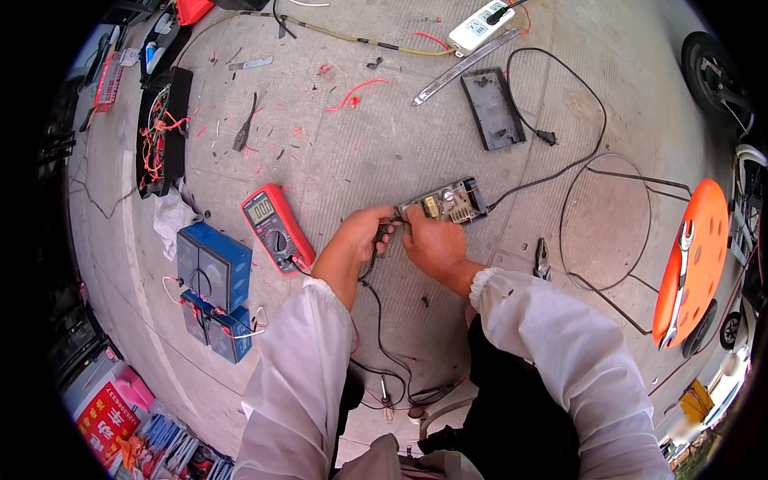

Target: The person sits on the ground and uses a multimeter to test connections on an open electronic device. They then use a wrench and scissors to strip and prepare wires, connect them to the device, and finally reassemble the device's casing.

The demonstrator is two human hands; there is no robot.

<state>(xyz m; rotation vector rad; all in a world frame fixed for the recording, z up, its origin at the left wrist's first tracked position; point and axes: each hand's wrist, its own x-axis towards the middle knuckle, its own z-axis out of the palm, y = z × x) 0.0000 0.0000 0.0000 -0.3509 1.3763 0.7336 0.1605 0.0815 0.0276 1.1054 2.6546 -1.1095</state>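
An opened charger [448,200] with an exposed circuit board lies on the floor in front of me. My left hand [366,234] is closed around black wires [376,246] at the charger's left end. My right hand [432,244] rests over that same end, fingers bent onto it; exactly what they pinch is hidden. Left of my hands is a red multimeter [278,232] with a probe plugged in. An empty dark casing half [492,108] sits behind the charger, and pliers [542,260] lie to the right.
Blue batteries [212,264] and a black box of wiring [160,132] are at left. Cut wires, a metal bar [464,68] and a power strip [480,28] lie farther back. An orange stool [696,240] with a wrench [680,280] stands at right.
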